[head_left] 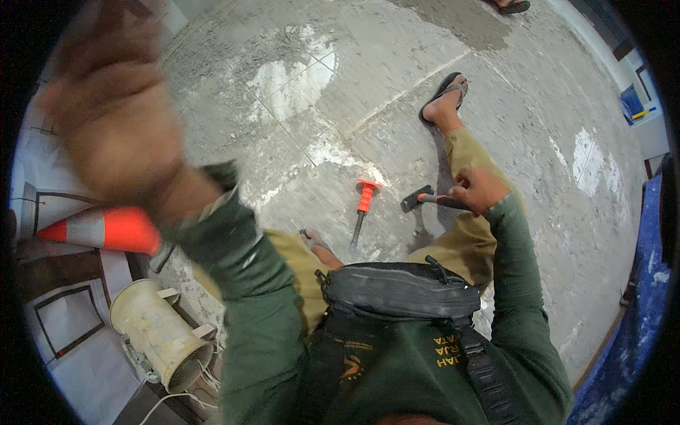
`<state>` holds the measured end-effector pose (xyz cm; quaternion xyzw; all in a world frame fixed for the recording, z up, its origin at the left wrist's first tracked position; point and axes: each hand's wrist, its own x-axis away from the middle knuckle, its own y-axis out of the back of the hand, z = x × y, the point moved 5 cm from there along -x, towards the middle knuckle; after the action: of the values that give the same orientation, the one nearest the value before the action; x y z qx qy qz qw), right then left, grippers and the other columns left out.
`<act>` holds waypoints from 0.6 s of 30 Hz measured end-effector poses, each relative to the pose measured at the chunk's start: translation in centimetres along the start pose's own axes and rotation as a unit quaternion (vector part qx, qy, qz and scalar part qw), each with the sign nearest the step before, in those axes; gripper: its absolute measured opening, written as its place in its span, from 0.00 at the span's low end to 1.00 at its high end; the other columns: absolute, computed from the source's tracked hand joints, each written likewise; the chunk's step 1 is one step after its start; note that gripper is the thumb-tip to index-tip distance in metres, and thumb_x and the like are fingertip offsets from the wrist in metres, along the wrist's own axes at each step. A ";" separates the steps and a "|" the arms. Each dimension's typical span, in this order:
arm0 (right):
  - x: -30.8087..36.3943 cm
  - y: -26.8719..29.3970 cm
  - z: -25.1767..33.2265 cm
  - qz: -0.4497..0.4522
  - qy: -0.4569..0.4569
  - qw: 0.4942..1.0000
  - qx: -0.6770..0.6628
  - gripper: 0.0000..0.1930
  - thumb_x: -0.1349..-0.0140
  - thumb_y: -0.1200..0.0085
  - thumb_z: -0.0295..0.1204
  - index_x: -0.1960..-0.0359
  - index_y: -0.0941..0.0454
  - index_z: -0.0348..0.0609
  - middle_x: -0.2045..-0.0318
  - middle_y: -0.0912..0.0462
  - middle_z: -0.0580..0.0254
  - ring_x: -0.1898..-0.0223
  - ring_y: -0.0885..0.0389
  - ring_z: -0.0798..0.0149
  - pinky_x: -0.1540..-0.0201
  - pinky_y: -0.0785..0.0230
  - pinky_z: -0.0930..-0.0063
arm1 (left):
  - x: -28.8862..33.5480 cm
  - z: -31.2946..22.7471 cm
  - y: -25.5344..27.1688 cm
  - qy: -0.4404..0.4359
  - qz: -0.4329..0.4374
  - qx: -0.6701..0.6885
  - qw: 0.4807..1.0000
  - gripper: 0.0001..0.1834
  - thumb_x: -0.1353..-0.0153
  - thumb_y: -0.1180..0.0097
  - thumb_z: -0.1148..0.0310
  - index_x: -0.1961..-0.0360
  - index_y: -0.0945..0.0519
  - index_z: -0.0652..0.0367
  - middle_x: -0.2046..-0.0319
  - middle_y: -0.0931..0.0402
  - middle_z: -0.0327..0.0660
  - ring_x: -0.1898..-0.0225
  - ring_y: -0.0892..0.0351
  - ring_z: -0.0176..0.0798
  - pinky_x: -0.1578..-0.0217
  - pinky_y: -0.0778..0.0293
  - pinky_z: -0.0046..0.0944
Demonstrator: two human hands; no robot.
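Note:
My right hand (483, 191) is closed round the handle of a hammer (416, 199), whose dark head points left, beside my right leg. Raised close to the camera at upper left is my left hand (120, 124). Motion smears its fingers, and I cannot make out anything in them. Between my feet, a chisel (365, 202) with an orange grip and round hand guard has its dark shaft toward me. Neither hand touches it.
Rough grey concrete floor (382, 106) has white patches and debris. An orange and white traffic cone (106, 230) and a dirty cream cylinder (156, 329) with wires lie left. Blue sheeting (641, 283) hangs right. Another person's sandalled foot (511, 6) shows at the top.

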<state>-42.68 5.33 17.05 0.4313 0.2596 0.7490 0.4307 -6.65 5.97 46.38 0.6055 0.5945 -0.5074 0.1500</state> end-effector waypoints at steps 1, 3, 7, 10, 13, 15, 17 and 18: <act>1.1 -0.2 -0.9 0.006 -0.022 1.000 0.014 0.15 0.47 0.44 0.34 0.66 0.23 0.32 0.77 0.21 0.52 0.77 0.22 0.58 0.72 0.31 0.65 | 2.4 5.7 5.2 0.071 -0.049 -0.057 0.995 0.16 0.33 0.60 0.62 0.54 0.35 0.66 0.55 0.27 0.53 0.56 0.26 0.43 0.45 0.34 0.41; 2.2 -0.9 -1.8 0.031 -0.033 0.997 0.060 0.18 0.50 0.42 0.38 0.67 0.22 0.33 0.73 0.21 0.46 0.70 0.21 0.51 0.67 0.30 0.61 | 7.9 14.9 12.7 0.213 -0.075 -0.194 0.955 0.13 0.35 0.56 0.64 0.71 0.25 0.60 0.60 0.24 0.44 0.62 0.25 0.37 0.53 0.30 0.38; 3.6 -3.1 -3.4 0.047 -0.032 0.990 0.130 0.19 0.52 0.41 0.40 0.68 0.22 0.35 0.70 0.20 0.42 0.67 0.20 0.46 0.63 0.29 0.58 | 29.2 30.9 20.7 0.628 0.159 -0.427 0.632 0.17 0.43 0.50 0.58 0.74 0.21 0.63 0.80 0.25 0.44 0.82 0.26 0.37 0.84 0.30 0.41; 3.5 -3.8 -2.1 0.044 0.002 0.993 0.112 0.18 0.52 0.42 0.40 0.67 0.22 0.35 0.70 0.20 0.42 0.66 0.20 0.45 0.62 0.29 0.58 | 43.4 32.4 26.0 0.743 0.121 -0.433 0.495 0.21 0.48 0.40 0.54 0.75 0.21 0.66 0.82 0.23 0.47 0.84 0.24 0.40 0.84 0.27 0.44; 5.0 -3.0 -4.4 0.056 -0.074 0.993 0.078 0.18 0.52 0.41 0.40 0.67 0.22 0.35 0.70 0.20 0.42 0.66 0.20 0.45 0.61 0.29 0.57 | 43.0 30.3 14.1 0.802 0.098 -0.362 0.464 0.25 0.53 0.38 0.48 0.71 0.20 0.64 0.68 0.20 0.53 0.63 0.19 0.48 0.61 0.24 0.45; 3.8 -1.8 -2.0 0.078 -0.061 0.991 0.086 0.18 0.51 0.41 0.40 0.67 0.21 0.36 0.70 0.19 0.43 0.66 0.20 0.46 0.62 0.30 0.58 | 44.4 30.5 15.8 0.786 0.136 -0.412 0.440 0.33 0.59 0.35 0.43 0.64 0.21 0.65 0.59 0.22 0.54 0.54 0.22 0.48 0.55 0.26 0.45; 2.5 -0.8 -0.8 0.095 -0.076 0.990 0.076 0.19 0.50 0.42 0.41 0.66 0.21 0.35 0.70 0.19 0.44 0.66 0.20 0.47 0.62 0.30 0.58 | 44.5 30.2 15.5 0.737 0.188 -0.492 0.423 0.40 0.62 0.34 0.41 0.57 0.24 0.65 0.54 0.25 0.54 0.50 0.24 0.48 0.52 0.27 0.44; 2.3 -0.7 -0.6 0.109 -0.087 0.988 0.069 0.19 0.50 0.42 0.41 0.66 0.21 0.35 0.70 0.19 0.44 0.66 0.19 0.48 0.63 0.30 0.58 | 44.6 29.9 14.9 0.720 0.209 -0.518 0.412 0.43 0.63 0.34 0.39 0.55 0.26 0.65 0.52 0.26 0.54 0.49 0.24 0.48 0.51 0.27 0.44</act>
<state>-43.50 7.70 17.20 0.5490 0.2238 0.7317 0.3364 -16.59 4.07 -8.41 0.6615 0.4889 0.5662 0.0534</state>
